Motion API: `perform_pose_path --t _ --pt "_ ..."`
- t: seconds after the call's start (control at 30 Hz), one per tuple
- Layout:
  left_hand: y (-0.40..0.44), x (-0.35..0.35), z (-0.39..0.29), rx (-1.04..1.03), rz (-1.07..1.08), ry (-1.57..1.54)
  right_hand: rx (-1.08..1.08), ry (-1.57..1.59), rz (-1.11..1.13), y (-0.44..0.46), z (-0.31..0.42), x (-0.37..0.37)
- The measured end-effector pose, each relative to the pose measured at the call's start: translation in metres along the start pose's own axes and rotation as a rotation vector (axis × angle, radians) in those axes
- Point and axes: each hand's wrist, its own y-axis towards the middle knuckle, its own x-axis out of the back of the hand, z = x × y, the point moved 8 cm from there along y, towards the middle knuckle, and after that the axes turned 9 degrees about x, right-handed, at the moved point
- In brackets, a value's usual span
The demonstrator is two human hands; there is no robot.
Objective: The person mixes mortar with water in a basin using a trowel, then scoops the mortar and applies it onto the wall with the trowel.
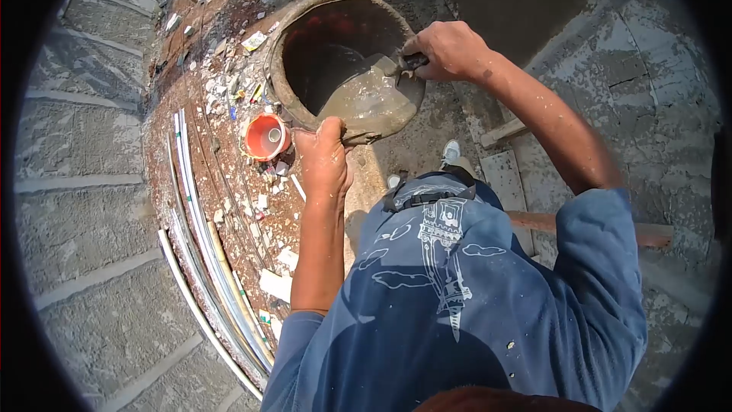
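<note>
A large round bucket (284, 80) with a mortar-crusted rim is tilted toward me, its inside dark. Wet grey mortar (364, 105) lies at its near lower side. My right hand (450, 49) is closed round the dark handle of a trowel (387, 66), whose blade is at the mortar near the bucket's right rim. My left hand (324, 156) grips the near edge of the bucket, thumb up, at the lower left of the mortar. The trowel blade is partly coated, so its outline is hard to make out.
An orange-red pot (267, 137) stands left of the bucket among broken white rubble (276, 285). Long pipes (200, 221) lie further left beside a grey block wall (91, 145). A wooden beam (633, 232) is at the right. My shoe (451, 150) shows below the bucket.
</note>
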Motion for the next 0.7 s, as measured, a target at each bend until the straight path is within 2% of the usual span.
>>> perform_pose_path --t 0.23,0.37,0.4,0.43,0.53,0.57,0.63,0.7 --pt "0.019 -0.006 0.0 -0.064 -0.009 -0.053 0.085 0.234 -0.025 0.018 0.005 -0.026" --pt "0.036 -0.023 -0.009 0.038 -0.06 -0.065 0.164 0.294 -0.029 0.04 -0.003 0.003" --pt "0.032 -0.044 -0.022 0.036 -0.049 -0.124 0.219 0.272 -0.111 0.046 -0.015 0.006" --pt "0.043 -0.044 -0.021 0.067 -0.094 -0.108 0.173 0.294 -0.024 0.054 -0.022 0.02" --pt "0.089 -0.044 -0.019 0.149 -0.018 -0.277 0.286 0.306 -0.079 0.081 -0.05 0.07" --pt "0.096 -0.049 -0.021 0.198 -0.067 -0.277 0.343 0.303 -0.137 0.09 -0.061 0.098" --pt "0.104 -0.078 -0.036 0.102 -0.089 -0.38 0.433 0.321 -0.218 0.105 -0.083 0.154" --pt "0.113 -0.092 -0.041 0.091 -0.103 -0.391 0.499 0.271 -0.248 0.125 -0.111 0.222"
